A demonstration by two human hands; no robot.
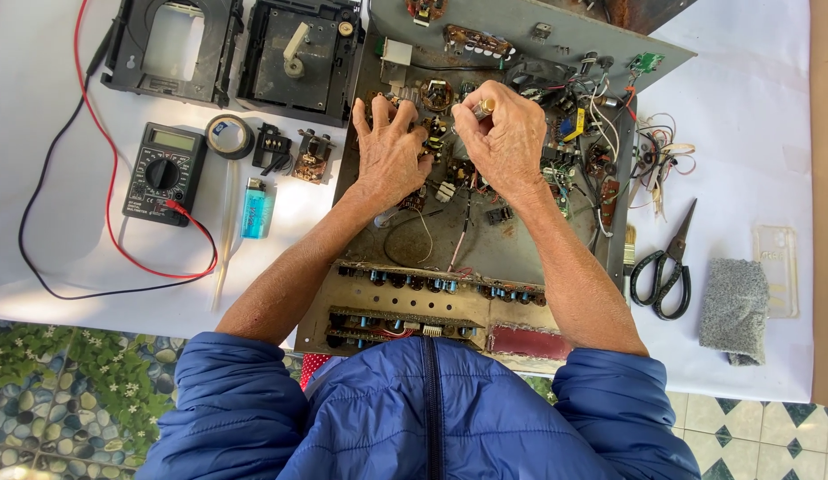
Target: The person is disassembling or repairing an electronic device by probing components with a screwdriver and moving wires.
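1. A white-covered surface (40,80) carries everything, set over a patterned tile floor (67,391).
2. An opened electronics chassis (485,240) lies in the middle of it, full of wiring, small components and rows of capacitors on the near boards.
3. Two black disc-drive frames (236,49) sit at the far left.
4. The left hand (389,151) lies spread, fingers splayed, pressing down on the components inside the chassis; it grips nothing.
5. The right hand (503,133) is curled, fingertips pinching a small brass-coloured metal part (483,108) just above the circuitry, beside the left hand.
6. A black multimeter (163,173) with red and black leads rests to the left.
7. A grey sponge (734,307) and black-handled scissors (667,267) lie right.
8. A blue lighter (255,207) sits beside the multimeter.
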